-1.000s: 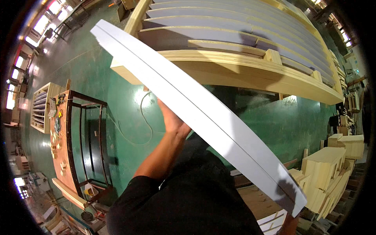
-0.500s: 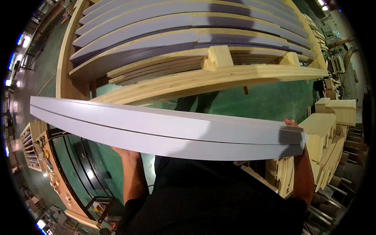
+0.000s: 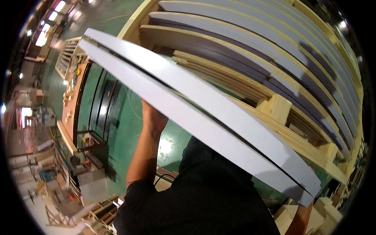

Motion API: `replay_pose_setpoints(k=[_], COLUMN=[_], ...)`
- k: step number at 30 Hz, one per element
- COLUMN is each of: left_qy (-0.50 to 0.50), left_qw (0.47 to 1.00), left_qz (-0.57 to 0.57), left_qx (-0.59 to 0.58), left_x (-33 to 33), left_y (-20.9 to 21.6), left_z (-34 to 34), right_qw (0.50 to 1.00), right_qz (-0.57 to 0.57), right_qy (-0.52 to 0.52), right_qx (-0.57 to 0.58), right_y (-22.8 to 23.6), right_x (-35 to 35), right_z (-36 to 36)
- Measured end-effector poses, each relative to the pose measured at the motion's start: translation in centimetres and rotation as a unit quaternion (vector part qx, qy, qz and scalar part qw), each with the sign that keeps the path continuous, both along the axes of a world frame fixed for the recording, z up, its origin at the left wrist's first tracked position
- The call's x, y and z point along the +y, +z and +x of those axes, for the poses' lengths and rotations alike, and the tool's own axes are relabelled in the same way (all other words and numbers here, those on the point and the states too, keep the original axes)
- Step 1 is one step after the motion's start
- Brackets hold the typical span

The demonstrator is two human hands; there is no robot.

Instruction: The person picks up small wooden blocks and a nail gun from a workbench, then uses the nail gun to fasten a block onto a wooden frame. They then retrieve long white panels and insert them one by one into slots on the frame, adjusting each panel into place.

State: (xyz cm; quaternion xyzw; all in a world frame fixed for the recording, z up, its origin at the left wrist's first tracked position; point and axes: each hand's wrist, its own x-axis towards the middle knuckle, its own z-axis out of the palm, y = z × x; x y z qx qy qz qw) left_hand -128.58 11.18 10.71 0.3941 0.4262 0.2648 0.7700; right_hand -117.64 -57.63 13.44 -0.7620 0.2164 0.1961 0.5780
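I hold a pair of long white boards, lying side by side and slanting from upper left to lower right. The far board [image 3: 188, 80] and the near board [image 3: 184, 113] are parted by a dark gap that narrows toward the right end. My left hand [image 3: 153, 113] grips them from below near the middle; its fingers are hidden under the near board. At the right end, my right hand [image 3: 308, 208] is closed around both boards. Most of it is behind them, with a bit of finger showing past the far edge.
Beyond the boards stands a large wooden frame [image 3: 129, 27] with rows of curved grey-white slats [image 3: 219, 51] and a wood block [image 3: 274, 107]. A workbench [image 3: 74, 98] with small tools and wood pieces is on the left. Stacked timber [image 3: 325, 213] lies at lower right.
The boards have swung so their left end is higher and their right end lower. The gap between them has widened. My view has turned, bringing more of the left workshop in.
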Motion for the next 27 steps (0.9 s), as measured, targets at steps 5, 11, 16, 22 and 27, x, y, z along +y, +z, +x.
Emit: replay_pose_setpoints(k=[5, 11, 16, 22, 27], left_qy=[-0.101, -0.035, -0.043, -0.053, 0.005], left_qw=[0.994, 0.999, 0.999, 0.996, 0.996], left_qz=[0.011, 0.017, 0.009, 0.003, -0.034], left_qx=[0.043, -0.021, -0.026, -0.076, -0.083], left_x=[1.0, -0.4, -0.1, 0.3, -0.5], left_y=[0.2, 0.3, 0.1, -1.1, -0.8], left_z=[-0.8, 0.1, 0.2, -0.2, 1.0], right_qw=[0.999, 0.999, 0.999, 0.999, 0.999], right_qz=[-0.023, -0.025, -0.026, -0.026, -0.027], right_qy=[0.027, 0.034, 0.032, 0.03, 0.029], right_qx=[-0.001, -0.004, 0.0, 0.003, 0.002], right_y=[-0.9, -1.5, -2.0, -2.4, -2.6], right_x=[-1.2, -2.1, -2.0, -2.1, -2.0], right_z=[2.6, 3.6, 3.8, 4.1, 4.1])
